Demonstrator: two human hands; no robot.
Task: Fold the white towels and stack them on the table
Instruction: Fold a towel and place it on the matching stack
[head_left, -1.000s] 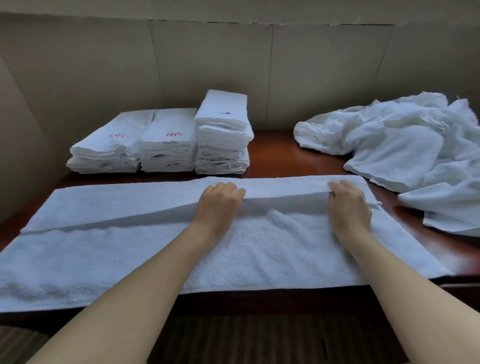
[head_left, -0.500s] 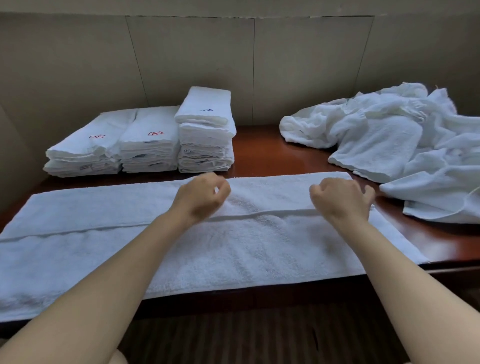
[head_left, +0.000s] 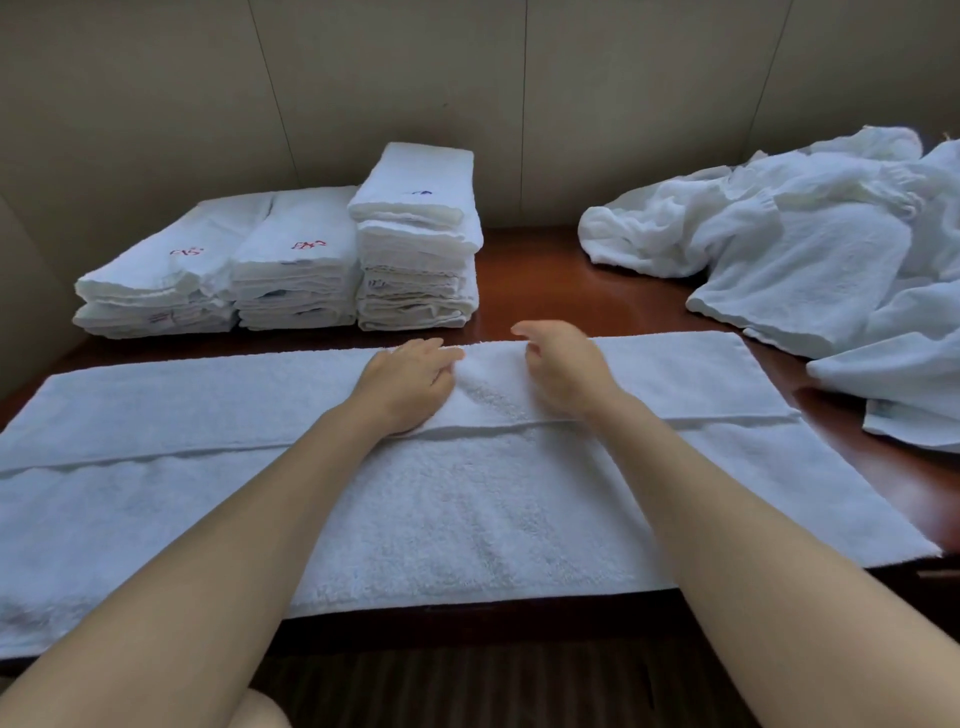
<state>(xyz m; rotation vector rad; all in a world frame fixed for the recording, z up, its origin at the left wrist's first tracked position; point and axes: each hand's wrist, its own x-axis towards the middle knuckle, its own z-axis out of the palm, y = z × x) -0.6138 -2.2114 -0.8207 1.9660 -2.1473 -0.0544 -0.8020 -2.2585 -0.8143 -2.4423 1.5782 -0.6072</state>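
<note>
A long white towel (head_left: 467, 499) lies spread across the front of the dark wooden table (head_left: 561, 280), its far third folded over toward me. My left hand (head_left: 410, 379) rests flat on the folded flap near the towel's middle, fingers straight. My right hand (head_left: 558, 374) hovers just right of it over the flap, fingers loosely curled and holding nothing. Three stacks of folded white towels (head_left: 291, 260) stand at the back left, the right-hand stack tallest.
A heap of unfolded white towels (head_left: 831, 249) covers the back right of the table. A beige panelled wall (head_left: 467, 104) closes the far side. The table's front edge runs just beyond the towel's near hem.
Both hands have moved closer together at the towel's middle. The fold they carried now lies flat, and my fists have loosened, the left now flat on the flap.
</note>
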